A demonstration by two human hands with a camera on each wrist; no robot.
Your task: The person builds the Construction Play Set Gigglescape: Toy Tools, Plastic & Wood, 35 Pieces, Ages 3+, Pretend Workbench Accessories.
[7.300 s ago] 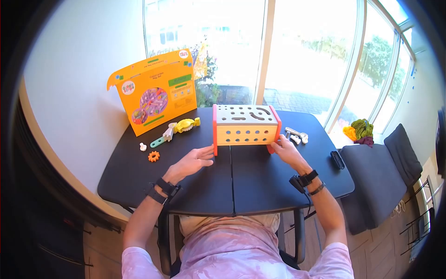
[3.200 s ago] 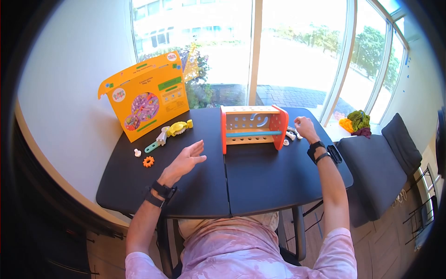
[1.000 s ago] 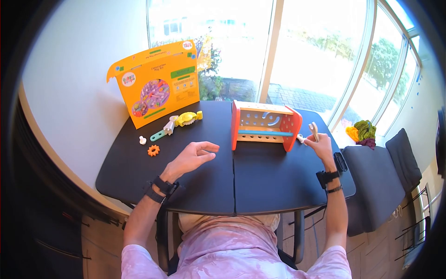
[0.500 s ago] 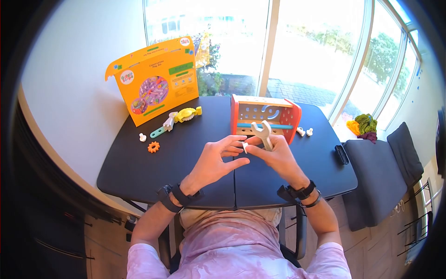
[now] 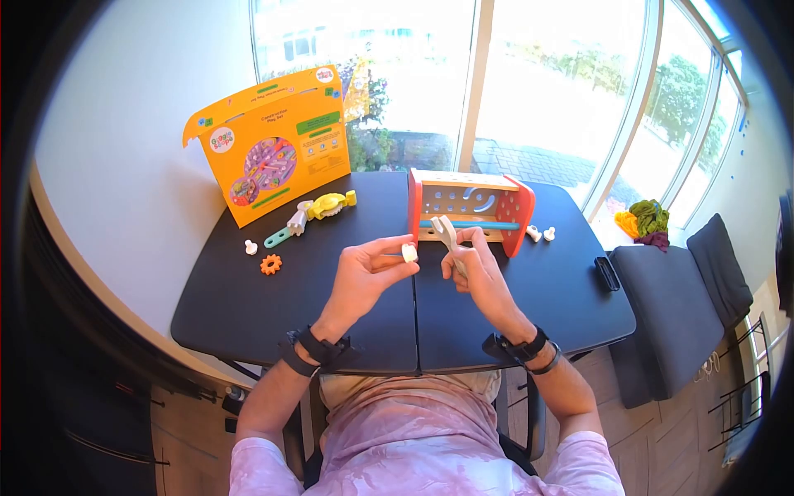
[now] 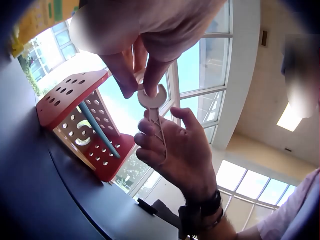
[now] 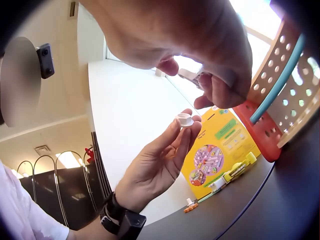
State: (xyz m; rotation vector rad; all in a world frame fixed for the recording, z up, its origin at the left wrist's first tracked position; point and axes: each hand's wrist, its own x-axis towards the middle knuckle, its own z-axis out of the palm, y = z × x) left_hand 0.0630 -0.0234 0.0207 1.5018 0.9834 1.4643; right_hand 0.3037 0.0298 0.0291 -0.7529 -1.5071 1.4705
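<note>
With left hand (image 5: 364,277), pinching small white piece (image 5: 409,253) between thumb and fingertips; with right hand (image 5: 480,277), gripping whitish wrench (image 5: 447,238) by handle, fingers curled round it. Holding both hands close to each other, yet apart, above dark table (image 5: 248,310). Holding white piece raised off table, in front of left end of toy box (image 5: 459,217); near forked end of wrench, seen apart from it in head and right wrist views. Tilting wrench with fork up and leaning toward left hand.

Standing on table just beyond hands: toy box, with red end panels, wooden panels full of holes, blue rod (image 5: 496,226) across open side. Set down just right of box: two small white bolts (image 5: 533,234). Farther right, near table edge: black object (image 5: 608,274), too small to identify.

Lying well left of left hand: orange gear (image 5: 270,264), with white peg (image 5: 251,247) near it. Behind those, in a row, cannot tell if joined: teal strip (image 5: 278,238), greyish piece (image 5: 298,219), yellow piece (image 5: 331,205). Standing behind row: orange printed carton (image 5: 314,178).

Beyond table: bright windows (image 5: 562,107); at right, dark grey seat (image 5: 674,306) beside yellow, green and maroon bundle (image 5: 645,223). Wearing black bands (image 5: 314,347) on wrists, pink-and-white shirt (image 5: 413,434)
</note>
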